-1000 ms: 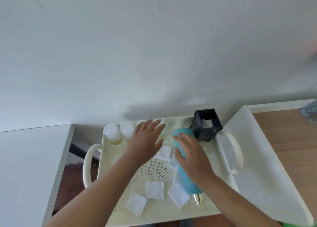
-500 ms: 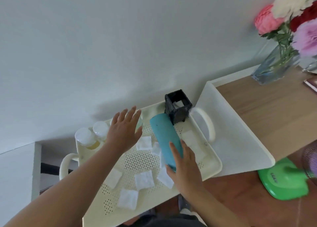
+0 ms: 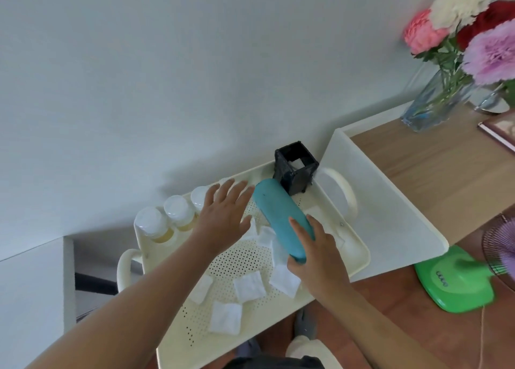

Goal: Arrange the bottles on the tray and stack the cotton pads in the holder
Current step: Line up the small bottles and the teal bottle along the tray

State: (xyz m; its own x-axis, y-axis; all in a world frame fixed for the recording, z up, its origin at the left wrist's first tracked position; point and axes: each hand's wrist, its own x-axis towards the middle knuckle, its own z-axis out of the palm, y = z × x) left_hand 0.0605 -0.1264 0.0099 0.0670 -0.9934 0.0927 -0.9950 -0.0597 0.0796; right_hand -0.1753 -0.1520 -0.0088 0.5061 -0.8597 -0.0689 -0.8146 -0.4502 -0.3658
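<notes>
Teal bottle (image 3: pixel 281 219), tilted, is gripped by the right hand (image 3: pixel 317 260); left hand (image 3: pixel 223 215) hovers open. Bottle-arranging step, probably; next, stand it beside the small bottles (image 3: pixel 167 218).

My right hand (image 3: pixel 317 260) has slid from the middle of the teal bottle (image 3: pixel 281 218) to its near end, and the bottle's far end now sits nearer the holder (image 3: pixel 295 170). My left hand (image 3: pixel 225 215) has spread flatter by the tray's (image 3: pixel 359 257) far edge.
</notes>
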